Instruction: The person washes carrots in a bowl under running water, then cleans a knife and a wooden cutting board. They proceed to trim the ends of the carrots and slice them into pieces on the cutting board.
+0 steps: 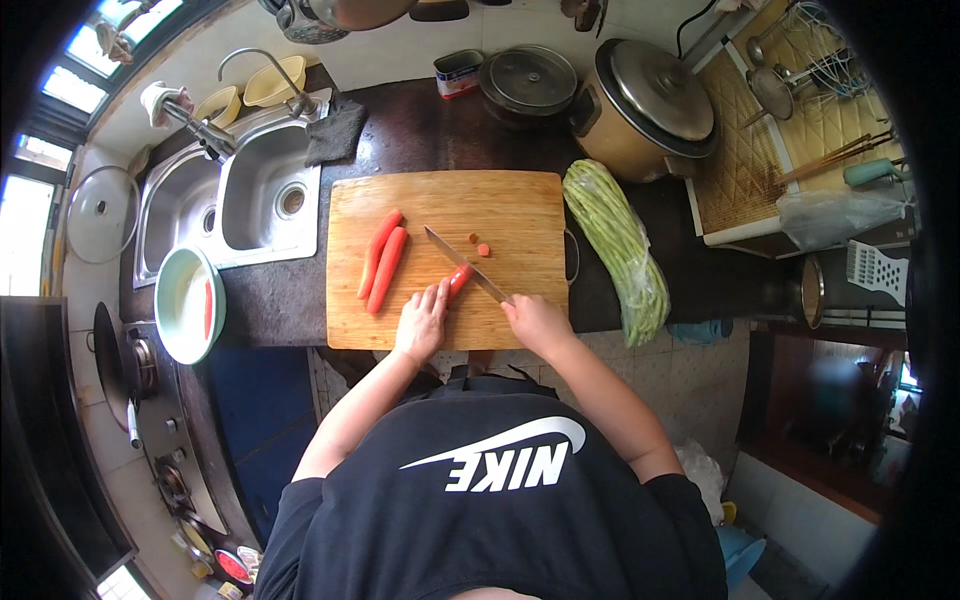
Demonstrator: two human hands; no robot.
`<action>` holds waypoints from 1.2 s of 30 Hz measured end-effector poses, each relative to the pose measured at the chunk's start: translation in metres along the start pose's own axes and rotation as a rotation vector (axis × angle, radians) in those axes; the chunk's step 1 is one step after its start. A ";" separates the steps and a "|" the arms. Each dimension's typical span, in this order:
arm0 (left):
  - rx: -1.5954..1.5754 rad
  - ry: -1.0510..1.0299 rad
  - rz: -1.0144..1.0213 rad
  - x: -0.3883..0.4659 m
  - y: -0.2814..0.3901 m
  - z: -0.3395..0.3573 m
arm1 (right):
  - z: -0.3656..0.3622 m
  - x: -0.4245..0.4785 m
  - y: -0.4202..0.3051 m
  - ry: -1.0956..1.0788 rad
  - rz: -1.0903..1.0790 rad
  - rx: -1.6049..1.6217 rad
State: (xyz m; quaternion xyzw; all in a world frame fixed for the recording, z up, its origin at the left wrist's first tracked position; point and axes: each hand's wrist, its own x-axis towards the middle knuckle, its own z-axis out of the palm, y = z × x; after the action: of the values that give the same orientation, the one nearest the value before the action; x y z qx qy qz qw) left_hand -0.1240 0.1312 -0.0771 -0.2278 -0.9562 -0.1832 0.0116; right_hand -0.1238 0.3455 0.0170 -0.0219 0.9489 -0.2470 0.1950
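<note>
My right hand (536, 324) grips the handle of a kitchen knife (466, 264), whose blade lies slanted across a peeled carrot (459, 280). The near part of that carrot is under my left hand (421, 321), which holds it down on the wooden cutting board (525, 202). Beyond the blade rest a cut carrot slice (484, 250) and a small brownish end piece (473, 238). Two whole peeled carrots (387, 270) lie side by side on the board's left part.
A bagged bundle of long green beans (619, 247) lies right of the board. At left are a bowl (217, 300) holding a carrot piece and a double steel sink (319, 225). A rice cooker (637, 135) and a lidded pot (529, 79) stand behind.
</note>
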 end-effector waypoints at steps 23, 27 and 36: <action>0.053 -0.029 -0.056 0.001 -0.009 -0.003 | 0.026 0.045 0.022 -0.141 0.114 0.102; 0.295 0.106 -0.093 0.011 -0.029 -0.016 | 0.014 0.045 0.030 -0.040 0.158 0.197; 0.182 0.185 -0.059 0.014 -0.016 -0.050 | -0.002 0.032 0.051 0.112 0.154 0.461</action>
State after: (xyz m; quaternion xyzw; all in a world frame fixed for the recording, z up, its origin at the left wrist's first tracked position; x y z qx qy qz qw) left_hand -0.1468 0.1063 -0.0340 -0.1797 -0.9700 -0.1163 0.1151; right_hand -0.1518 0.3872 -0.0173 0.1094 0.8757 -0.4422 0.1600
